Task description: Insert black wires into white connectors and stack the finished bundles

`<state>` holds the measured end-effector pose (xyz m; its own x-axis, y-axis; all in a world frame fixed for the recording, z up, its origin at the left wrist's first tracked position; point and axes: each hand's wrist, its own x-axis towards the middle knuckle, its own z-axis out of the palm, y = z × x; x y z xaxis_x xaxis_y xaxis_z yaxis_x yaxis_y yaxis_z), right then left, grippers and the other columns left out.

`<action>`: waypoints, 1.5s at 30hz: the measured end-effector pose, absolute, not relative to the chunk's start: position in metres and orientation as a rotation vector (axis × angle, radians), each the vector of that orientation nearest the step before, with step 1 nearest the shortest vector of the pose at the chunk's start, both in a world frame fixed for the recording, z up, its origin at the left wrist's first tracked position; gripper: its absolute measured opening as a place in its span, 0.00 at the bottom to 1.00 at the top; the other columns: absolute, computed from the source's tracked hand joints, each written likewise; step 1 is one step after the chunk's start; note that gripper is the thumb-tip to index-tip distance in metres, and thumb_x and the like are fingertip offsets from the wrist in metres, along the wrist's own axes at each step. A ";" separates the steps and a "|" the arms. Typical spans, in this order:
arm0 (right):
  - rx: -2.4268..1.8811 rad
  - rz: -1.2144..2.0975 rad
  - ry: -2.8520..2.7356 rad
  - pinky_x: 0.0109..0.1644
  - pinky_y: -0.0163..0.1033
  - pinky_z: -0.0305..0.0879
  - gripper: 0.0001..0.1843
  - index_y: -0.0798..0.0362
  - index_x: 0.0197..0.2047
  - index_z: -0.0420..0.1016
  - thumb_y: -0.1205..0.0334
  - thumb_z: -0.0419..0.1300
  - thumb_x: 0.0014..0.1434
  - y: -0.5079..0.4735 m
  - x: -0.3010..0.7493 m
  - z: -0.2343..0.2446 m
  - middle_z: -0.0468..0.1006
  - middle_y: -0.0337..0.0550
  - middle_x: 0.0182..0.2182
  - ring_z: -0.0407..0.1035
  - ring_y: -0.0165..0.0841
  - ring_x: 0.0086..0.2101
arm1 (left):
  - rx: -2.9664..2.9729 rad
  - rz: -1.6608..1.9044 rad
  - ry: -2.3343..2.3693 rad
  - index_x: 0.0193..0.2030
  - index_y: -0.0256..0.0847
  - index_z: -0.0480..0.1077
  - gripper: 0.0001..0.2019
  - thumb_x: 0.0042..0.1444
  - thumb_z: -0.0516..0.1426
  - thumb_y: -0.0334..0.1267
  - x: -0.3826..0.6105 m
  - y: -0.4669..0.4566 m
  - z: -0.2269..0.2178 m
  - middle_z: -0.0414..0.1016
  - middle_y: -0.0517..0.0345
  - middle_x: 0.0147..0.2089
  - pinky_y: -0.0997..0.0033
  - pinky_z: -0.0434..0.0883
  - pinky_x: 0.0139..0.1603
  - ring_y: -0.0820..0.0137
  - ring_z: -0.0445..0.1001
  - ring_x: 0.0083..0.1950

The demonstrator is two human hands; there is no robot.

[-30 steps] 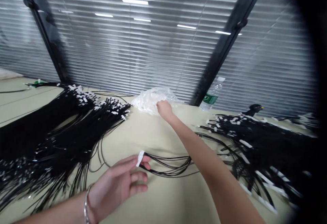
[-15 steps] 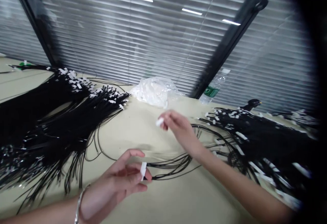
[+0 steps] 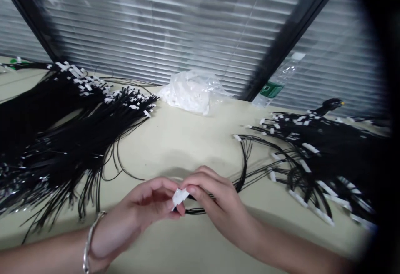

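My left hand pinches the white connector at the end of a small bundle of black wires that trails off to the right across the table. My right hand meets it from the right, fingertips closed on a small white piece pressed against that connector. Both hands hover just above the beige table, near its front. A metal bracelet sits on my left wrist.
A large heap of black wires with white connectors covers the left side. Another heap lies at the right. A clear plastic bag of white parts and a water bottle stand at the back by the window blinds.
My right hand drew back from the plastic bag with a small white piece and came down to meet my left hand. The camera view tilted downward.
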<state>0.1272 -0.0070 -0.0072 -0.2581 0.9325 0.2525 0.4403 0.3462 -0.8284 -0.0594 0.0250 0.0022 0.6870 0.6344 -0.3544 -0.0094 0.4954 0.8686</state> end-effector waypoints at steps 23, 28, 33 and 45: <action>-1.155 0.481 -2.199 0.40 0.36 0.56 0.08 0.53 0.42 0.66 0.70 0.48 0.62 -0.006 0.125 -0.002 0.69 0.40 0.33 0.60 0.29 0.36 | 1.313 0.478 0.749 0.41 0.41 0.73 0.09 0.54 0.56 0.35 -0.063 0.027 -0.016 0.73 0.53 0.38 0.65 0.71 0.39 0.66 0.72 0.37; -1.423 0.691 -2.072 0.42 0.33 0.57 0.07 0.49 0.44 0.64 0.59 0.50 0.62 -0.002 0.135 0.009 0.70 0.35 0.37 0.63 0.27 0.39 | 1.277 0.468 0.730 0.42 0.43 0.72 0.09 0.55 0.55 0.35 -0.061 0.028 -0.009 0.71 0.53 0.42 0.62 0.72 0.44 0.64 0.70 0.43; -1.472 0.880 -2.191 0.30 0.30 0.53 0.09 0.50 0.32 0.67 0.65 0.49 0.62 0.000 0.145 0.017 0.68 0.30 0.25 0.60 0.23 0.27 | 1.198 0.516 0.774 0.49 0.47 0.66 0.13 0.56 0.54 0.35 -0.063 0.029 -0.006 0.69 0.56 0.40 0.59 0.72 0.46 0.65 0.69 0.44; -1.443 0.649 -2.227 0.36 0.34 0.55 0.08 0.53 0.33 0.63 0.66 0.46 0.63 -0.018 0.128 0.007 0.66 0.38 0.31 0.60 0.27 0.32 | 1.208 0.557 0.735 0.40 0.45 0.61 0.07 0.55 0.55 0.32 -0.064 0.037 -0.005 0.66 0.62 0.34 0.61 0.73 0.42 0.70 0.71 0.38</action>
<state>0.1280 -0.0183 0.0069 -0.3823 0.9202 0.0839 0.7311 0.3568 -0.5816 -0.0644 0.0370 -0.0055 0.6504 0.7310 -0.2067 -0.0010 0.2729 0.9620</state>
